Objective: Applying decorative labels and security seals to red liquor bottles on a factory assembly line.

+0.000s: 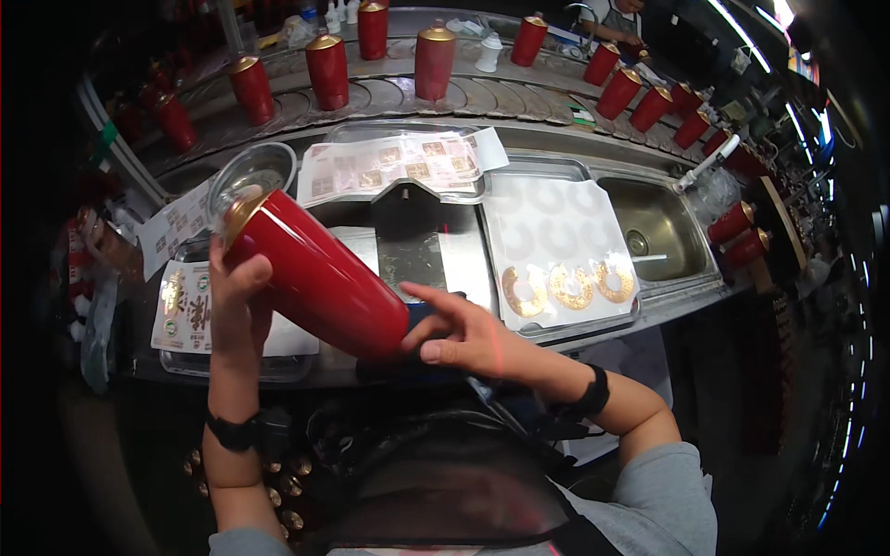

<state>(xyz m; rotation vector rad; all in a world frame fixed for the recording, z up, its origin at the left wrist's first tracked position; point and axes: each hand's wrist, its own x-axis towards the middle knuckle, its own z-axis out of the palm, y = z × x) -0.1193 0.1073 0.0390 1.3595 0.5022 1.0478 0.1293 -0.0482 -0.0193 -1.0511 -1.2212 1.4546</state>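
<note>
A glossy red bottle (320, 273) with a gold shoulder lies tilted in front of me, its base toward the lower right. My left hand (239, 287) is closed round its gold neck end, the thumb in front. By the base, my right hand (464, 334) has its fingers apart; the fingertips are close to the bottle, and I cannot tell whether they touch it. Behind the bottle stands a black angled fixture (406, 208). To the right lies a white sheet (556, 255) with gold C-shaped stickers along its near edge and bare C-shaped outlines above.
Sheets of square stickers (399, 162) lie on a tray, beside a clear round bowl (252, 171). Another printed sheet (181, 310) is at the left. A sink (654, 227) stands right. Beyond runs a conveyor (380, 97) with several red bottles (434, 63); a person (616, 18) works behind it.
</note>
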